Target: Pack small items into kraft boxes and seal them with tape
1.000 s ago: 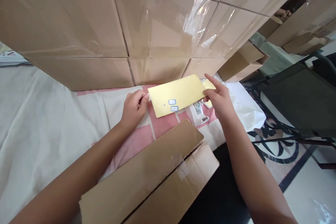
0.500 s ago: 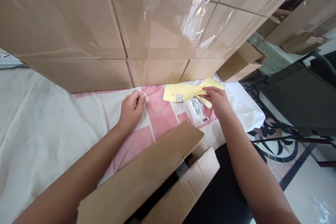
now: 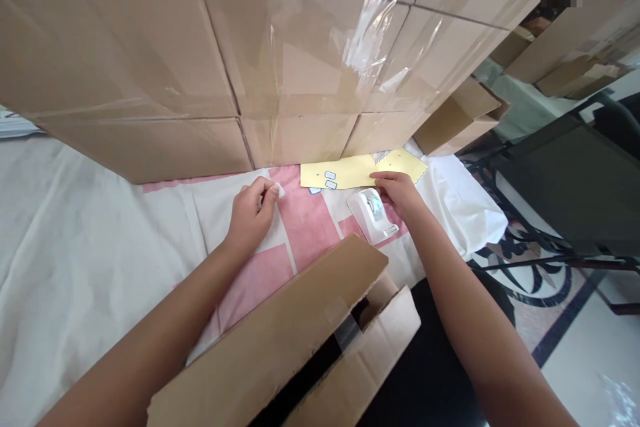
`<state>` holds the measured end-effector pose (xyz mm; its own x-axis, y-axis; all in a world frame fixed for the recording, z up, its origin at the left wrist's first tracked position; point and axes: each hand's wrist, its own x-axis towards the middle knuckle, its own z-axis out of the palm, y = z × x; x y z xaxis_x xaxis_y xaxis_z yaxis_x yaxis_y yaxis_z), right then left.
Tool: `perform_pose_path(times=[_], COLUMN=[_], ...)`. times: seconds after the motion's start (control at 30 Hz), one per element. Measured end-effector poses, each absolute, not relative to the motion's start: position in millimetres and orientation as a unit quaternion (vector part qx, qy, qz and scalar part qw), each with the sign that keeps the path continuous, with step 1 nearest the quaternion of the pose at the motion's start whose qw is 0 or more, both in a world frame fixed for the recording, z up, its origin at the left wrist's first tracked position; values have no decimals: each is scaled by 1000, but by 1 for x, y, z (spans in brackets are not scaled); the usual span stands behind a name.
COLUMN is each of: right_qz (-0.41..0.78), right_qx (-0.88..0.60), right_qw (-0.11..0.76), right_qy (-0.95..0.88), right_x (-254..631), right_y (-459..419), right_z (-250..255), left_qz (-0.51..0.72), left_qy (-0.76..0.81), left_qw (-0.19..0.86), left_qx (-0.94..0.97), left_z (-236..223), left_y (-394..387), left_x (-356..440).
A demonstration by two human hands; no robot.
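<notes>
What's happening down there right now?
A person's right hand touches a yellow sheet by the tape dispenser. Their left hand pinches something small and white above the pink and white cloth. Nearest the body is a cardboard box, its top partly open, and taped boxes stand behind the sheet.

cloth-covered surface (image 3: 100,213), whitish with pink patches, wrinkled from where i stand. big taped stack of cardboard boxes (image 3: 300,60) sits on it. long yellow sheet (image 3: 345,173) lies along the stack's base, overlapping second yellow sheet (image 3: 407,163). white tape dispenser (image 3: 373,217) just in front. papers (image 3: 17,124) at far left. crumpled white material at right edge, bag or cloth, can't tell.
</notes>
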<state>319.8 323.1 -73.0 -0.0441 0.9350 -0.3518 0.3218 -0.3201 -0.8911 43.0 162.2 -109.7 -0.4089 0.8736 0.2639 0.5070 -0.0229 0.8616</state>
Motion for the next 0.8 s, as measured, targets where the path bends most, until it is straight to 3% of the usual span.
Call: perform_pose_path(times=[0.47,0.63,0.8], right_qz=[452,337,223], right_qx=[-630,-610,-467], right_qw=[300,390,492], right_qy=[-556,-602,-700], right_x=[317,314,314], right_y=[337,330,307], right_z=[-82,-55,-25], left_qz=[511,501,483], left_qy=[672,674,661], left_qw=[170,123,64], left_qx=[508,529,570], left_z=[-113,-100,-27], left_y=[163,163,144], left_x=[46,43,14])
